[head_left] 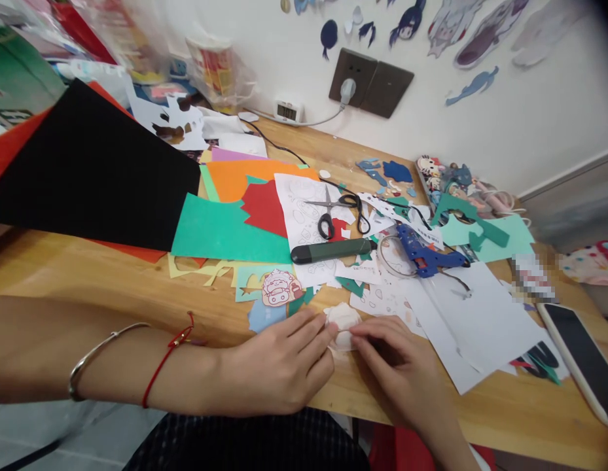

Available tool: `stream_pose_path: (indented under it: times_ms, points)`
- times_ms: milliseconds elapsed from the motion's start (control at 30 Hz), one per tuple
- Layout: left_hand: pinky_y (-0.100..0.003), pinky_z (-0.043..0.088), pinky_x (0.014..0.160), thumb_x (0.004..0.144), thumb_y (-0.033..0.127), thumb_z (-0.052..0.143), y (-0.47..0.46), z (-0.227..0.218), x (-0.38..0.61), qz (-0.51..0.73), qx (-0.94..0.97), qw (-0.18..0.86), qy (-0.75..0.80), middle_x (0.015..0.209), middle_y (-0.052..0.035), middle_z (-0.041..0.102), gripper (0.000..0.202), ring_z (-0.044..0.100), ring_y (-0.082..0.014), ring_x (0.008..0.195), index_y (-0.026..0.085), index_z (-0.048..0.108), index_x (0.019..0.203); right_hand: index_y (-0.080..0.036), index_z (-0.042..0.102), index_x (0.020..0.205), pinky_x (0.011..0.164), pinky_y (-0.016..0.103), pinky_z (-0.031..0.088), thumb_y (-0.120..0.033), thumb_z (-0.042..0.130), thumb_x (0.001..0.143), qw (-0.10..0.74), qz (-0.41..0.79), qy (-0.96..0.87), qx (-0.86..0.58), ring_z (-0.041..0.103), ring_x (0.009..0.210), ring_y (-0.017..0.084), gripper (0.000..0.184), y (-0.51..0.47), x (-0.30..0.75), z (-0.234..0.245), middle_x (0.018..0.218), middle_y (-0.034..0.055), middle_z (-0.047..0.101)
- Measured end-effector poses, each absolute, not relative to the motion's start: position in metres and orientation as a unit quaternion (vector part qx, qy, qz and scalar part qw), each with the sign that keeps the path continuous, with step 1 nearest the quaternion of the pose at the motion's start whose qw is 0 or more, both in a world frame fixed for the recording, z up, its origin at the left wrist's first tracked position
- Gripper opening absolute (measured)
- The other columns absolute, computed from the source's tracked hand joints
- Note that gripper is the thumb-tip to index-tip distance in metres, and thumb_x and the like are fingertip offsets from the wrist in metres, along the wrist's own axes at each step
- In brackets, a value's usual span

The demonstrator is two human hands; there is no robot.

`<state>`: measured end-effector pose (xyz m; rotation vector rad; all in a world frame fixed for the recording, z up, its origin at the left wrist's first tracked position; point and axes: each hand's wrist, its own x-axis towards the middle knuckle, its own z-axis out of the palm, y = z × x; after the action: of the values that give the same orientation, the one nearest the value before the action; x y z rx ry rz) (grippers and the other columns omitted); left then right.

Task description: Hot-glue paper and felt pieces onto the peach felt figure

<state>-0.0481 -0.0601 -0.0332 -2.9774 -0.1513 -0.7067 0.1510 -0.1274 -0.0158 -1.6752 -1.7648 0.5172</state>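
Note:
A small white cutout [343, 320], seemingly paper, lies near the table's front edge between my hands. My left hand [288, 366] reaches in from the left, its fingers close together and their tips on the cutout's left side. With thumb and forefinger pinched, my right hand [406, 366] grips the right edge of the cutout. Whatever lies beneath my left fingers is hidden. Just beyond my left hand is a cut-out cartoon figure [281, 288] with red outlines, resting on light green and blue scraps.
Black-handled scissors [328, 226] and a dark green craft knife [333, 250] lie on printed sheets. A blue glue gun [424, 252] stands by white paper [475, 320]. Coloured sheets [230, 229] spread leftward; a phone [581, 360] lies right. A plugged cable runs along the wall.

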Motion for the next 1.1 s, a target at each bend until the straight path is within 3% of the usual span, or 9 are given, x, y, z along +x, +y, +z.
stream_pose_path:
  times_ms: [433,800,1100]
  points:
    - [-0.046,0.047,0.094,0.086,0.009,0.041,-0.058,-0.032,-0.048,-0.226,-0.973,0.023,-0.044,0.115,-0.0193,0.061,0.02,0.057,-0.0306,0.107,0.005,0.059,0.093,-0.022,0.061,0.08,0.063,0.027,0.049,-0.017,0.057,0.08,0.326,0.155,-0.659,-0.66,0.058,0.073,0.014,0.006,-0.131,0.142,-0.018,0.076,0.0008,0.063]
    - [-0.046,0.047,0.095,0.087,0.009,0.041,-0.058,-0.032,-0.049,-0.21,-0.977,0.011,-0.04,0.118,-0.0208,0.059,0.019,0.056,-0.0319,0.109,0.005,0.058,0.094,-0.022,0.053,0.099,0.067,0.029,0.051,-0.02,0.058,0.08,0.326,0.185,-0.615,-0.694,0.059,0.072,0.012,0.019,-0.133,0.141,-0.024,0.079,0.0003,0.06]
    - [-0.045,0.047,0.096,0.086,0.008,0.042,-0.057,-0.032,-0.049,-0.215,-0.976,0.01,-0.039,0.116,-0.0205,0.06,0.019,0.056,-0.0314,0.109,0.005,0.058,0.094,-0.019,0.055,0.087,0.06,0.027,0.05,-0.017,0.059,0.079,0.336,0.137,-0.629,-0.688,0.056,0.069,0.012,0.009,-0.134,0.136,-0.027,0.077,0.0015,0.058]
